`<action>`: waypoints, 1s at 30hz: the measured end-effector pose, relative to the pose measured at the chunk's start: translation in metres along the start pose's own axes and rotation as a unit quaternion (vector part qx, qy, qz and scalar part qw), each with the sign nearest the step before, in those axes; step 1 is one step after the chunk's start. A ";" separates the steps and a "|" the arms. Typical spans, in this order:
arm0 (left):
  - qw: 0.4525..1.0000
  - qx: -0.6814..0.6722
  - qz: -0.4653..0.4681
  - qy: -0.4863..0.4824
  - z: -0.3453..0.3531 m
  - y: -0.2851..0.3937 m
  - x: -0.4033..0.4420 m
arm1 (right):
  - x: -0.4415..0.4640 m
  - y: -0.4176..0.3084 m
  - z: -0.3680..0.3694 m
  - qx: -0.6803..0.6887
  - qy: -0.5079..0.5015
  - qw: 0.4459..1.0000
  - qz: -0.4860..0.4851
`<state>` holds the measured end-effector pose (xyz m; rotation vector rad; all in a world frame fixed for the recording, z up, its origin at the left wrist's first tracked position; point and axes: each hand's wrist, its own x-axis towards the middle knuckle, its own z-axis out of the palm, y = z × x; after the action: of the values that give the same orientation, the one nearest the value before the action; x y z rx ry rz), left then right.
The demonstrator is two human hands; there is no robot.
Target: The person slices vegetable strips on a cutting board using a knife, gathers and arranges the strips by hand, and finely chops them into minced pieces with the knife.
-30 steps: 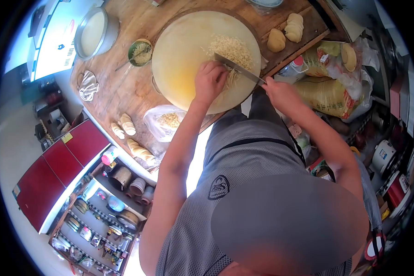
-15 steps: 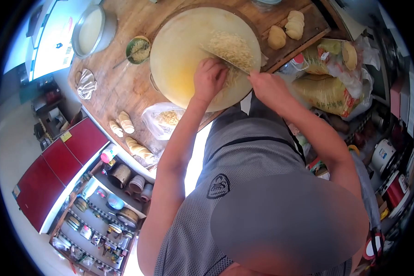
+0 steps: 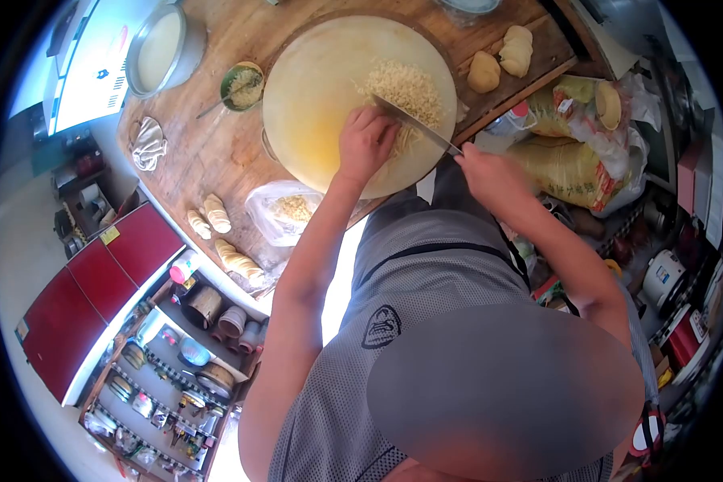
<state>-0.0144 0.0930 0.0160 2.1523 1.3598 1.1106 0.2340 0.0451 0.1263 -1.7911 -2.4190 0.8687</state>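
A worn, brown wooden table (image 3: 197, 153) fills the top of a cluttered room, and a large, round, cream-coloured chopping board (image 3: 309, 92) with a yellow stain lies on it. On the right part of the board is a knife with a long metal blade (image 3: 419, 127), slanted between a loose heap of finely chopped, pale yellow bits (image 3: 406, 84) and a small bunch of thin, pale strips (image 3: 408, 145). The right hand (image 3: 494, 173) is closed around the handle at the board's edge. The left hand (image 3: 365, 145) is bent, its fingers curled in beside the blade at the strips; they hide their own tips, so I cannot tell how firmly they grip.

Left of the board stands a small, round, green bowl (image 3: 227, 81) of pale, minced food, with a thin handle sticking out. Beyond it is a wide, silvery metal pot (image 3: 194, 52) of white contents. Nearer the person lie a clear plastic bag (image 3: 263, 210) of yellowish bits and several pale, ridged pieces (image 3: 238, 259). Two rounded, pale yellow lumps (image 3: 484, 73) sit right of the board.
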 end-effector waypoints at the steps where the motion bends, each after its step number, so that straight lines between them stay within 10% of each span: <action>1: 1.000 0.001 -0.001 -0.001 0.000 -0.001 0.000 | 0.006 -0.002 0.007 0.008 -0.003 1.000 0.016; 30: 1.000 -0.003 -0.004 -0.003 -0.001 -0.002 0.000 | 0.017 0.010 0.023 0.016 0.004 1.000 -0.003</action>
<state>-0.0160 0.0935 0.0151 2.1430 1.3603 1.1028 0.2299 0.0524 0.0973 -1.7729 -2.3894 0.8931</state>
